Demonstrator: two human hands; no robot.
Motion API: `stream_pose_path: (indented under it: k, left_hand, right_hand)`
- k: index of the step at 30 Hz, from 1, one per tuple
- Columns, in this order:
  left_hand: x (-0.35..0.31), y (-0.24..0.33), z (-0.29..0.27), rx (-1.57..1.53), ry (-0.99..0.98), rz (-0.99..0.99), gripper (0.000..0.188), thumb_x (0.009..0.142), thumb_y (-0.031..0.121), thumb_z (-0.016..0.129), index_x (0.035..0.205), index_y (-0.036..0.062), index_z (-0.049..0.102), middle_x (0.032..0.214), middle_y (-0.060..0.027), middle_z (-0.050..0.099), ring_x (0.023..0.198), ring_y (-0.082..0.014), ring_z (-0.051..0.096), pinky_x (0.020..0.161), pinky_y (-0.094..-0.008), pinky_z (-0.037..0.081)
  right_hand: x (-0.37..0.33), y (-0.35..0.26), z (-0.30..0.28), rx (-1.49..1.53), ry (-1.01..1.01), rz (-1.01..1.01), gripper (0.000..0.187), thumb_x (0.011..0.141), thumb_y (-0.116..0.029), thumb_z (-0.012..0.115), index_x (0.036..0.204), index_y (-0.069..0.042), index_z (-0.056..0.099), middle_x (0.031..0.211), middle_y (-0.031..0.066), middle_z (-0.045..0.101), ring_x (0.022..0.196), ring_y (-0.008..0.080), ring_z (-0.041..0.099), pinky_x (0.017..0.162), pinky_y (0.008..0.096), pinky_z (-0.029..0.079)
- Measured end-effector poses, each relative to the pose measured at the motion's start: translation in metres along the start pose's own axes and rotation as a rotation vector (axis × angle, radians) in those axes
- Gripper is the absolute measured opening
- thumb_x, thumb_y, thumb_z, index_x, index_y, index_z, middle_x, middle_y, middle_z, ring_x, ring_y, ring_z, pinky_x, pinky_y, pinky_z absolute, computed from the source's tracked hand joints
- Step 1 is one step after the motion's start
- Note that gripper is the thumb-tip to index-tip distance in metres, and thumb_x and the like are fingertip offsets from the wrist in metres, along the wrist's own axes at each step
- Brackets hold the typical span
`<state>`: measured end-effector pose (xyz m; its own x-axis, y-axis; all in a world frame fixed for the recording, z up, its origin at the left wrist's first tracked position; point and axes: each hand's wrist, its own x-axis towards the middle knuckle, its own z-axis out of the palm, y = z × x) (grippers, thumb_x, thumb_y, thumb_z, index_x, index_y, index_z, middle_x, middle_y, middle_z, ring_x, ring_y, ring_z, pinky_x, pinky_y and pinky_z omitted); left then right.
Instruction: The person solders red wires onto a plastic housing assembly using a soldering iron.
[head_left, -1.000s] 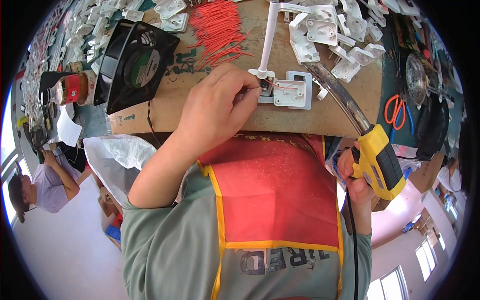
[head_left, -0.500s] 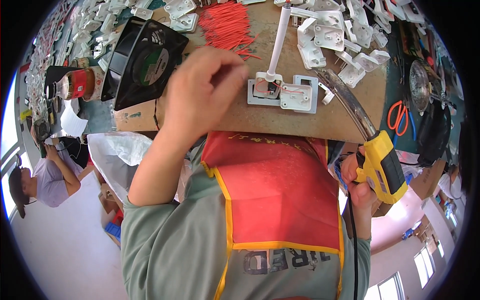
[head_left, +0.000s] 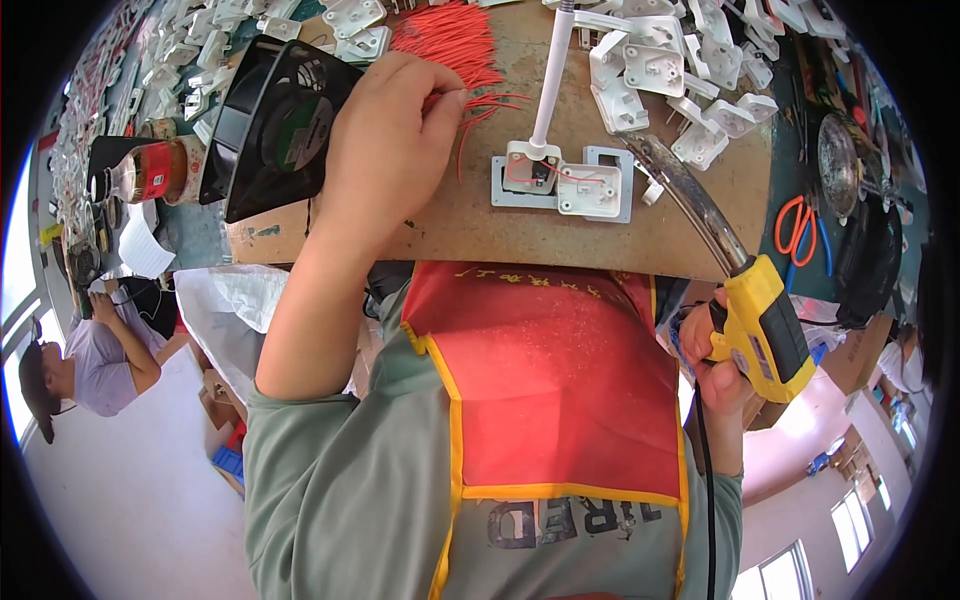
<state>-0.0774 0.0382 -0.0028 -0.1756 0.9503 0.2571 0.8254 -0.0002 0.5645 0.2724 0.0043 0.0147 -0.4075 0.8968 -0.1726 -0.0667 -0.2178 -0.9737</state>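
Note:
My left hand is closed in a pinch at the near edge of a pile of short red wires. Red wire ends stick out past its fingertips, and one hangs down beside them; how many it grips is hidden. My right hand is wrapped round a yellow and black soldering gun, whose long metal nose points up and left over the board. Left of that nose, an opened white plug housing with a red wire across it lies in a grey jig. A white rod stands over the housing.
A black fan and a glass jar are at the left. Loose white housings heap at the back right. Orange-handled pliers lie on the right. A black cord hangs from the gun. Another person sits at far left.
My left hand has moved slightly left and away from me, closing at the red wires; some strands are now drawn out of the pile. My right hand and the soldering gun have barely shifted.

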Motion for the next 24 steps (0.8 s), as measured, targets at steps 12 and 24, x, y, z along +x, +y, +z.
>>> stream_pose_path:
  k: [12,24]
  left_hand:
    - [-0.041,0.024,-0.014,-0.209,-0.075,-0.042,0.012,0.085,0.003,0.069,0.097,0.0024,0.067,0.089,-0.0073,0.066,0.077,-0.0177,0.063,0.069,-0.0291,0.05]
    - [-0.059,0.037,0.01,-0.194,-0.048,0.147,0.015,0.078,0.001,0.072,0.091,0.0045,0.066,0.089,-0.0092,0.065,0.083,-0.0265,0.063,0.071,-0.035,0.051]
  right_hand:
    - [-0.006,0.003,0.0,0.047,-0.082,0.049,0.059,0.077,-0.046,0.079,0.107,-0.001,0.056,0.076,0.0024,0.052,0.063,0.0109,0.048,0.055,0.0235,0.037]
    - [-0.018,0.024,0.0,0.049,-0.136,0.17,0.079,0.074,-0.053,0.079,0.125,-0.002,0.047,0.069,0.0011,0.049,0.055,0.0109,0.045,0.05,0.024,0.035]
